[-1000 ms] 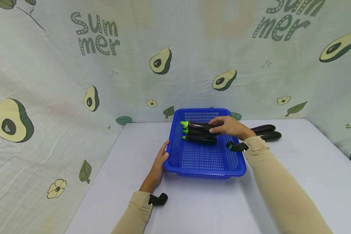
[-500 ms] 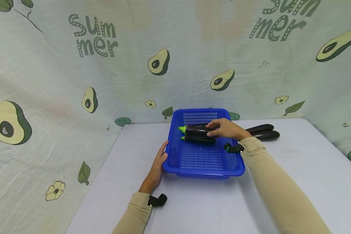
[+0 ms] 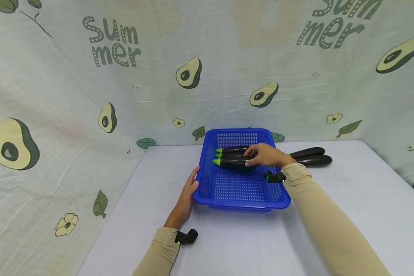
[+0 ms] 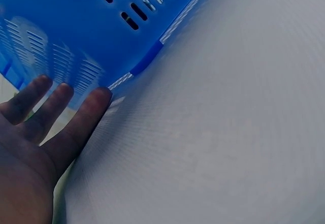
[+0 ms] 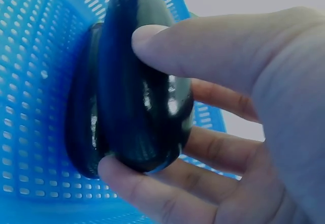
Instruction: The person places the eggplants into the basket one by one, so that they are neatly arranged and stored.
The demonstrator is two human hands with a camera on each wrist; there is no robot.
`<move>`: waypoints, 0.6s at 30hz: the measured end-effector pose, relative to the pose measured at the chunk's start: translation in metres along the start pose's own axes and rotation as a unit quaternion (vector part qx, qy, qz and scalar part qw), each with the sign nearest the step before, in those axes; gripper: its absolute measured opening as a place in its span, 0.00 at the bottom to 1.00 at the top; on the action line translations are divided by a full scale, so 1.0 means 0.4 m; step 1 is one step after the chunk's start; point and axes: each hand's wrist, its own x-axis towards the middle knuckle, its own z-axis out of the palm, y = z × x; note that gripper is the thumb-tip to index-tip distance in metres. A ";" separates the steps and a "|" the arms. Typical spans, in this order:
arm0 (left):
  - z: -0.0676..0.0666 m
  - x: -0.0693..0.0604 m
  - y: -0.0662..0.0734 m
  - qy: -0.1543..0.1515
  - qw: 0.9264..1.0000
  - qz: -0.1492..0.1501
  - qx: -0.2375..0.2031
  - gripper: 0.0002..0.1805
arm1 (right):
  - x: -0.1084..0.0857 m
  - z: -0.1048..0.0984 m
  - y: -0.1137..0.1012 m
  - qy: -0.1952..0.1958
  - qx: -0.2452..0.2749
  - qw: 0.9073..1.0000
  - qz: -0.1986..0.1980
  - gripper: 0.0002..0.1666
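Note:
The right hand (image 3: pixel 267 155) grips the thick end of a dark eggplant (image 3: pixel 229 161) inside the blue basket (image 3: pixel 241 204). In the right wrist view, its thumb lies over that eggplant (image 5: pixel 144 97) and its fingers curl round the far side; another eggplant (image 5: pixel 84 112) lies close alongside. More eggplants with green stems (image 3: pixel 232 150) lie behind the held one. The left hand (image 3: pixel 186 197) touches the basket's left side with fingers extended. In the left wrist view, the fingertips of the left hand (image 4: pixel 51 127) rest against the basket wall (image 4: pixel 66 10).
Two dark eggplants (image 3: pixel 314 160) lie on the white table (image 3: pixel 227 245) to the right of the basket, partly behind the right wrist. A printed cloth (image 3: pixel 224 111) hangs behind the table.
The right hand has moved toward the near side with an eggplant, from the back of the row to its front. The left hand stays at the basket's side.

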 end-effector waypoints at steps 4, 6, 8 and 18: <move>-0.001 0.001 0.000 0.001 1.000 -0.001 0.000 0.30 | 0.002 0.003 -0.003 -0.007 -0.037 0.999 -0.008 0.25; -0.002 0.002 -0.001 -0.001 1.000 0.004 -0.006 0.30 | 0.002 0.004 -0.005 -0.009 -0.049 0.999 -0.009 0.25; -0.003 0.002 -0.003 -0.003 1.000 0.007 -0.011 0.30 | 0.002 0.005 -0.006 -0.011 -0.056 0.998 -0.008 0.25; -0.001 0.004 0.001 -0.010 1.000 0.008 -0.011 0.31 | 0.004 0.011 -0.005 -0.016 -0.072 0.997 0.007 0.25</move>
